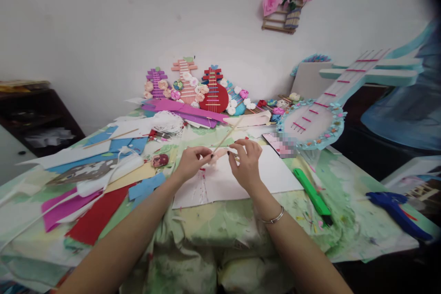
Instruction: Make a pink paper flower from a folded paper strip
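Observation:
Above a white sheet (241,183) on the table, my left hand (193,161) pinches a small pale pink piece (217,156), with a thin stick (227,135) rising from it. My right hand (246,161) is at the other end of the pink piece, its fingers bent and pressed to its edge. A bracelet sits on my right wrist. Small red marks show on the sheet below my left hand. The exact grip of the fingertips is small and partly blurred.
Coloured paper (99,216) and white string (167,122) lie left. Small paper instruments (213,96) stand at the back. A large pale blue one (310,121), a phone (275,144), a green cutter (312,195) and a blue glue gun (396,211) are right.

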Available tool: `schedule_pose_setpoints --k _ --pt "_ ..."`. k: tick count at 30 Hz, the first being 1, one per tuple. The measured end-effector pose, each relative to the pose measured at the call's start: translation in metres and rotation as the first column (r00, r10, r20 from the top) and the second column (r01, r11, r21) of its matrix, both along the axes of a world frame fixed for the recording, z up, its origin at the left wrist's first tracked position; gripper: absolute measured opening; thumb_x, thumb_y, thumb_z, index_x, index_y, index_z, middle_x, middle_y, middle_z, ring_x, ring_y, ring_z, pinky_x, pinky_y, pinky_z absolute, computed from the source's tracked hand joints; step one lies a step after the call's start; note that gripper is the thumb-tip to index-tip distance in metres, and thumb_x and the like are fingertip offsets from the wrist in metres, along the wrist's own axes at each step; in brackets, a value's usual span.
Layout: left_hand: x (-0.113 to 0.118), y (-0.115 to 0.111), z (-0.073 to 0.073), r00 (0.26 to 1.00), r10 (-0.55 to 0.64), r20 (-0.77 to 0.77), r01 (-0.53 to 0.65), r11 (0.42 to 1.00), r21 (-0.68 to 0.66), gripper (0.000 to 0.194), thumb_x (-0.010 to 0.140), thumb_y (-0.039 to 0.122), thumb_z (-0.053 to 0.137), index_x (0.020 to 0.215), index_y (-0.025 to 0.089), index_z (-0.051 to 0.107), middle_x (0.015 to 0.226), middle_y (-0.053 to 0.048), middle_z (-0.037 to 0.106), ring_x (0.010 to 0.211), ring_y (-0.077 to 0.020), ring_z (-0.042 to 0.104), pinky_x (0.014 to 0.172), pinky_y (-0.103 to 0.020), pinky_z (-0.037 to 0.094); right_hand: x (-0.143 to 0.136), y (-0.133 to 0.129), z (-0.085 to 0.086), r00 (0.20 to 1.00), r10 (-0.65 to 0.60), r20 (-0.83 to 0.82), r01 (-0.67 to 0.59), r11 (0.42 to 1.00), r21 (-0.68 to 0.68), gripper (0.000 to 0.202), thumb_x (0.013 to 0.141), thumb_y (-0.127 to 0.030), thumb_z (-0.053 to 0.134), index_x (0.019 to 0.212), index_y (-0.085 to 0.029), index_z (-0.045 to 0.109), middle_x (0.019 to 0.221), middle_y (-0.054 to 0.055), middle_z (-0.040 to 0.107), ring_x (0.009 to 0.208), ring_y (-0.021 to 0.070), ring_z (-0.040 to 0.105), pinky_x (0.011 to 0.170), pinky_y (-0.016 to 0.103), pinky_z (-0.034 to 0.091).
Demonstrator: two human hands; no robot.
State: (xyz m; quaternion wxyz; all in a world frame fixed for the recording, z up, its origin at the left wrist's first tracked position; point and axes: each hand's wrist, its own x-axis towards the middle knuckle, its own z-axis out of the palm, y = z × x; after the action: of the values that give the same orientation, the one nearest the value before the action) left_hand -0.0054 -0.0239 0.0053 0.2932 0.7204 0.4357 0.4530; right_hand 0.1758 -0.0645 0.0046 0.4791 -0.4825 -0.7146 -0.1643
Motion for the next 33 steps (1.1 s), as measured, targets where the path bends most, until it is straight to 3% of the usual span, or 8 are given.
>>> schedule_pose_setpoints --k 3,5,9,13,15,17,22,33 --pt "0.000 0.003 -0.001 0.954 0.023 0.299 0.037 0.980 -0.195 0.022 0.063 0.029 0.067 0.077 0.012 0.069 0.067 -0.003 0.068 0.057 -0.0115 0.054 0.057 -0.023 0.041 0.004 0.007 -0.003 0.969 0.046 -0.241 -0.069 0.994 -0.090 0.020 0.083 -0.025 0.046 0.101 -0.018 0.050 0.107 0.012 0.051 0.104 0.0243 0.045 0.089 0.041 0.032" --pt "0.002 0.006 -0.004 0.902 0.034 0.430 0.082 0.965 -0.249 0.021 0.061 0.026 0.070 0.076 0.012 0.070 0.064 -0.002 0.067 0.055 -0.0099 0.053 0.056 -0.022 0.041 0.006 0.013 -0.008 0.911 0.109 -0.398 -0.208 0.954 -0.215 0.026 0.082 -0.030 0.048 0.105 -0.019 0.048 0.108 0.011 0.053 0.099 0.0222 0.050 0.085 0.038 0.038" --pt "0.007 0.008 -0.011 0.806 -0.010 0.591 0.225 0.930 -0.291 0.018 0.059 0.023 0.072 0.073 0.011 0.071 0.065 -0.003 0.067 0.057 -0.0094 0.054 0.058 -0.022 0.042 0.005 0.019 -0.015 0.742 0.227 -0.630 -0.562 0.724 -0.401 0.033 0.080 -0.041 0.051 0.108 -0.023 0.049 0.115 0.006 0.055 0.100 0.0187 0.054 0.085 0.034 0.043" --pt "0.011 0.006 -0.014 0.763 -0.075 0.643 0.343 0.889 -0.303 0.018 0.058 0.022 0.073 0.072 0.011 0.072 0.068 -0.005 0.068 0.062 -0.0119 0.058 0.066 -0.025 0.045 -0.001 0.016 -0.013 0.569 0.317 -0.759 -0.767 0.538 -0.351 0.037 0.075 -0.038 0.060 0.107 -0.022 0.052 0.118 0.006 0.055 0.107 0.0187 0.054 0.089 0.033 0.044" --pt "0.011 0.005 -0.014 0.769 -0.088 0.633 0.359 0.879 -0.314 0.018 0.058 0.022 0.074 0.072 0.011 0.072 0.069 -0.006 0.069 0.063 -0.0133 0.059 0.069 -0.027 0.045 -0.003 0.014 -0.011 0.509 0.325 -0.797 -0.813 0.485 -0.322 0.035 0.074 -0.036 0.061 0.104 -0.020 0.054 0.113 0.007 0.058 0.103 0.0183 0.056 0.088 0.033 0.045" --pt "0.011 0.004 -0.013 0.779 -0.096 0.620 0.363 0.875 -0.321 0.018 0.058 0.022 0.074 0.072 0.011 0.072 0.071 -0.007 0.069 0.064 -0.0137 0.059 0.070 -0.028 0.045 -0.002 0.014 -0.011 0.529 0.307 -0.791 -0.797 0.501 -0.339 0.032 0.073 -0.036 0.061 0.101 -0.019 0.056 0.107 0.006 0.061 0.097 0.0178 0.059 0.086 0.032 0.046" --pt "0.011 0.001 -0.010 0.797 -0.095 0.596 0.361 0.867 -0.344 0.019 0.057 0.021 0.074 0.073 0.011 0.072 0.070 -0.006 0.069 0.065 -0.0140 0.059 0.068 -0.027 0.044 0.003 0.016 -0.013 0.692 0.214 -0.689 -0.644 0.614 -0.456 0.028 0.072 -0.036 0.061 0.095 -0.020 0.061 0.084 0.001 0.065 0.074 0.0142 0.059 0.070 0.026 0.046" --pt "0.009 0.001 -0.010 0.833 -0.109 0.542 0.357 0.855 -0.377 0.018 0.056 0.022 0.074 0.072 0.013 0.074 0.070 -0.006 0.069 0.065 -0.0128 0.056 0.064 -0.024 0.040 0.004 0.013 -0.009 0.681 0.177 -0.711 -0.650 0.593 -0.475 0.025 0.069 -0.038 0.063 0.087 -0.020 0.062 0.074 -0.001 0.064 0.064 0.0118 0.055 0.063 0.023 0.042"
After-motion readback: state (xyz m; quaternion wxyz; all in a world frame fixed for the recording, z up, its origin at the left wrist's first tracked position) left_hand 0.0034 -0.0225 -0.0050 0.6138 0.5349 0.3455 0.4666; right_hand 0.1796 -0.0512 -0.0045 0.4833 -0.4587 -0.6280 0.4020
